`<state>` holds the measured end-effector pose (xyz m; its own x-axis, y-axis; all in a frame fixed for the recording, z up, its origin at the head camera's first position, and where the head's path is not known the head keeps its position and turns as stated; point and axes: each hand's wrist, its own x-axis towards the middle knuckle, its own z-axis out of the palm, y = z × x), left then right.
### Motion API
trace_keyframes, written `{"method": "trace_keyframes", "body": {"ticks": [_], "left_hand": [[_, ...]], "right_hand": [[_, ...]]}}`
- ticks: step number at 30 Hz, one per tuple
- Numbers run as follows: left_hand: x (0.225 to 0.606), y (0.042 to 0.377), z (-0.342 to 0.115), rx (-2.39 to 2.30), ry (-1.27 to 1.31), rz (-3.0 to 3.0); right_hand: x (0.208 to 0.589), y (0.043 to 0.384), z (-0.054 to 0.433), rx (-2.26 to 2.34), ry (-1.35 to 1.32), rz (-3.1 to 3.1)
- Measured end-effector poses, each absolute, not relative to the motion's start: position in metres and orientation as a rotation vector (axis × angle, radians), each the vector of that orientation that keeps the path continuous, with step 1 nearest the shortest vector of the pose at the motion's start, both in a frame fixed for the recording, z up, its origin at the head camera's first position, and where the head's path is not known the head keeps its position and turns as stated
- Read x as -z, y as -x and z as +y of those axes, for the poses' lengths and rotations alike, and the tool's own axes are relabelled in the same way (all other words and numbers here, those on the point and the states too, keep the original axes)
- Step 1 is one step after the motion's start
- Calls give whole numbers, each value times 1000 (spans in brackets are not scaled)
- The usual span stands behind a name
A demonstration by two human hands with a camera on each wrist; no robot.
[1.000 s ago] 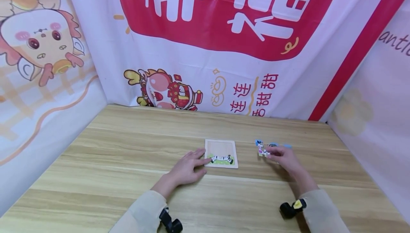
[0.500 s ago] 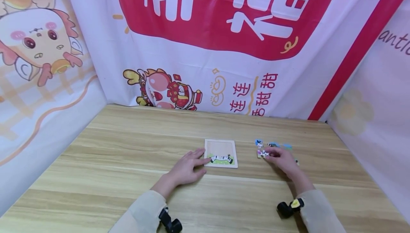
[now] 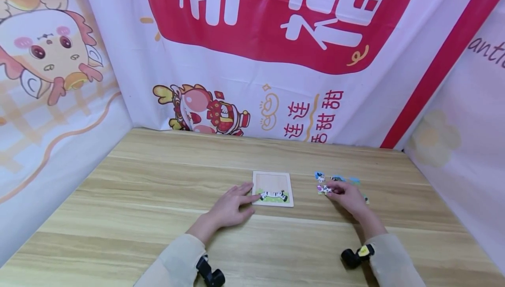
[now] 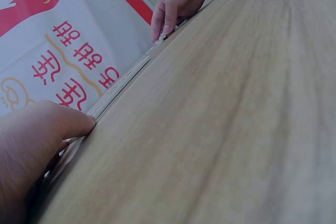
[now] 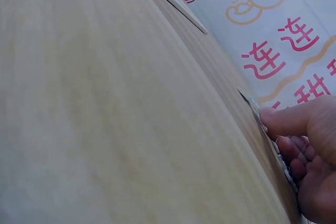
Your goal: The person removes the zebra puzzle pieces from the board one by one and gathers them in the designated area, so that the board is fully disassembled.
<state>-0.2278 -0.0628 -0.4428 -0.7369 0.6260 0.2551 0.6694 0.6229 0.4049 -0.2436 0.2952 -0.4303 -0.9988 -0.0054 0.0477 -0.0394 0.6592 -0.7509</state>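
Observation:
In the head view, a shallow square puzzle board [image 3: 272, 179] lies on the table, with a zebra's striped body and legs on green along its near side. My left hand [image 3: 230, 208] rests at the board's left edge, fingers extended and touching its rim. Off to the right, my right hand [image 3: 349, 199] pinches a small puzzle piece [image 3: 322, 189] with purple and black-and-white print, low at the tabletop. Just beyond it lies another piece [image 3: 319, 176] with blue and a zebra print. The right wrist view shows the thumb [image 5: 289, 119] against a thin piece edge.
More blue-topped puzzle pieces [image 3: 338, 178] lie behind the right hand, partly covered by it. A bit of another piece [image 3: 367, 200] shows beside the right wrist. The wooden table [image 3: 118, 208] meets a printed cloth backdrop [image 3: 252, 54] at the back.
My right hand has shifted slightly left, and the purple-printed piece now lies apart from the blue one beyond it. A piece by the right wrist has come into sight. The left hand stays put.

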Motion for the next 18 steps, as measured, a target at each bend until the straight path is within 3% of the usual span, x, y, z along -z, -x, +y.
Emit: {"method": "trace_keyframes", "body": {"ticks": [18], "left_hand": [[443,227,-62,728,1095,-2752]], "right_hand": [[434,245,296,-1205,-67,-2832]]}}
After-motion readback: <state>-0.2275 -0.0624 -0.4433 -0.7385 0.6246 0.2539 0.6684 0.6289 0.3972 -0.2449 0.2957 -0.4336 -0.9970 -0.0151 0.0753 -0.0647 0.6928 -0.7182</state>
